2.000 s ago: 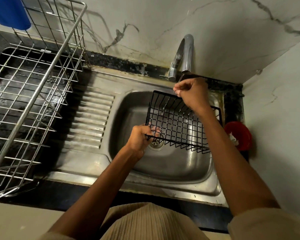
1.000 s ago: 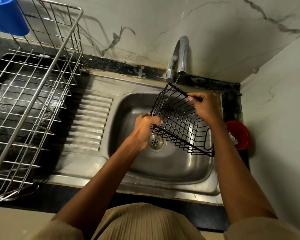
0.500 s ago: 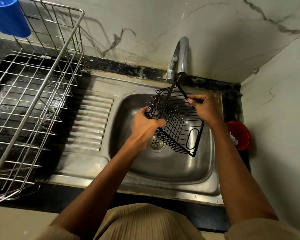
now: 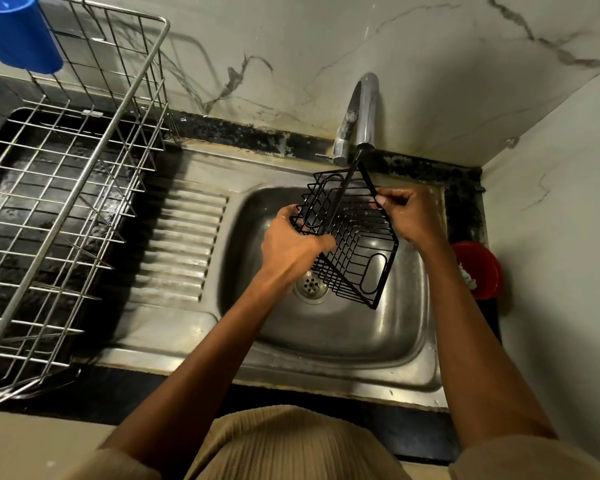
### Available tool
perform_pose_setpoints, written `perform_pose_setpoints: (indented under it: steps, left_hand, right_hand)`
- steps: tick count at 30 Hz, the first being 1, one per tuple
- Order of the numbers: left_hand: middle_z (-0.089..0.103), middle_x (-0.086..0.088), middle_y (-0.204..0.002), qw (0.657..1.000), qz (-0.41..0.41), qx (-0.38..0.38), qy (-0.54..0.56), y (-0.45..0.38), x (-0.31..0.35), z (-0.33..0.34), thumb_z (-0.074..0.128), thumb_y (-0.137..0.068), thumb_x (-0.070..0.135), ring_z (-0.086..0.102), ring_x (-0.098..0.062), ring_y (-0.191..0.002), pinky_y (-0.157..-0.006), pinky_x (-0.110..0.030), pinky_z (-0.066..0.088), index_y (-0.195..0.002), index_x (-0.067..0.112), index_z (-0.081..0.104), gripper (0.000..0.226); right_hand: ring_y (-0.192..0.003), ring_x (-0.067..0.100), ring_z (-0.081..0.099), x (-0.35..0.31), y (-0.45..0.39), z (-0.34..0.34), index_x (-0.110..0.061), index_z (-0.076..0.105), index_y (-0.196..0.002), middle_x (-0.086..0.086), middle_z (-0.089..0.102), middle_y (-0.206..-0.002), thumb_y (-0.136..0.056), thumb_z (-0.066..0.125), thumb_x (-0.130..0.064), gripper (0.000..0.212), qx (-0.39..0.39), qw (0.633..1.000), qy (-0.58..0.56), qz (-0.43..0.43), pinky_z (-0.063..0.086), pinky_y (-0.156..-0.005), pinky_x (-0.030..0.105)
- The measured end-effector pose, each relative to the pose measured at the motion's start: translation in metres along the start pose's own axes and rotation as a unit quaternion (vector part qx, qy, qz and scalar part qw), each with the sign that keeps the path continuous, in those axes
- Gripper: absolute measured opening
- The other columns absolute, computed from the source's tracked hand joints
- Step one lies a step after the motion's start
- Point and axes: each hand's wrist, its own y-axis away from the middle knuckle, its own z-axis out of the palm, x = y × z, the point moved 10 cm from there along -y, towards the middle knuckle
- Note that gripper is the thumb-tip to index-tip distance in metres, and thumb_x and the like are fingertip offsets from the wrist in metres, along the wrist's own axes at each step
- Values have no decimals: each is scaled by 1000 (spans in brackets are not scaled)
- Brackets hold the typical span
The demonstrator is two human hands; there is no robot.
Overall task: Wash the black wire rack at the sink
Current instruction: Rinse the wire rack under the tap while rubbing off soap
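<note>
- Black wire rack [image 4: 352,237]: thin coated grid, box-shaped, held tilted over the steel sink [image 4: 378,334] basin, below the chrome tap [image 4: 361,112].
- Left hand [image 4: 291,247] grip clenched round its lower-left edge.
- Right hand [image 4: 409,216] pinches the upper rim wire.
- Ribbed steel drainboard [image 4: 181,244] beside.

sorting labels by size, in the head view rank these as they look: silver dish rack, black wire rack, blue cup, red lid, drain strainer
1. silver dish rack
2. black wire rack
3. blue cup, cut off by the frame, and red lid, partly hidden: too close to rank
4. drain strainer
</note>
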Motion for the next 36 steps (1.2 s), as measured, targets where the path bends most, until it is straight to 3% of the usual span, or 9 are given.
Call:
perform_pose_setpoints:
  steps: [5,9,13,15,20,25,30,36]
  left_hand:
    - [67,10,-105,1000,-3,9,3,0,0,-5,77,-50,35,65,-9,-99,-96,-35,54,-139,17,52,95]
    - [65,12,-101,999,-17,8,27,1,-3,-8,78,-48,32,63,-6,-97,-96,-32,51,-138,14,52,95]
    - [64,13,-100,998,-31,15,48,3,-6,-12,78,-48,31,61,-6,-98,-103,-37,49,-136,15,52,93]
    - [62,14,-100,998,-32,15,57,5,-7,-13,77,-49,29,59,-2,-96,-101,-34,49,-139,14,50,95]
    - [65,3,-109,997,-34,35,67,6,-8,-21,77,-41,37,63,-15,-104,-99,-35,51,-139,15,51,104]
    - [66,4,-109,994,-31,68,74,8,-12,-31,81,-48,40,64,-14,-102,-92,-33,53,-137,16,53,96]
    - [66,4,-112,990,-23,91,103,10,-14,-42,79,-53,36,63,-11,-103,-82,-21,47,-137,13,53,91]
    - [67,1,-112,984,-14,112,140,13,-10,-56,79,-51,31,64,-11,-101,-79,-19,48,-134,10,54,88]
  right_hand:
    - [-86,7,71,-5,-1,2,-4,73,-113,7,75,-102,-92,68,-7,21,1,1000,-3,2,53,-78,10]
    - [-94,10,72,-8,-4,8,-10,73,-112,5,76,-102,-91,69,-9,22,-12,1000,0,-1,56,-94,33]
    - [-90,9,72,-18,-6,11,-7,73,-113,8,76,-101,-91,69,-7,23,-14,1000,-4,-22,56,-93,29]
    - [-90,6,70,-25,-7,12,-7,72,-114,7,75,-102,-91,68,-8,23,-18,999,8,-36,55,-91,22]
    - [-97,10,71,-31,-10,18,-11,74,-112,6,76,-105,-90,70,-9,23,-28,998,4,-53,54,-95,29]
    - [-96,9,69,-33,-12,26,-8,74,-111,4,74,-105,-88,72,-6,23,-29,998,-15,-53,52,-89,16]
    - [-94,12,70,-14,-16,30,-9,75,-108,6,75,-105,-86,75,-8,22,-27,999,-4,-23,55,-93,29]
    - [-93,9,69,-3,-15,34,-10,74,-111,6,75,-105,-86,74,-6,25,-30,999,-13,-6,55,-92,27]
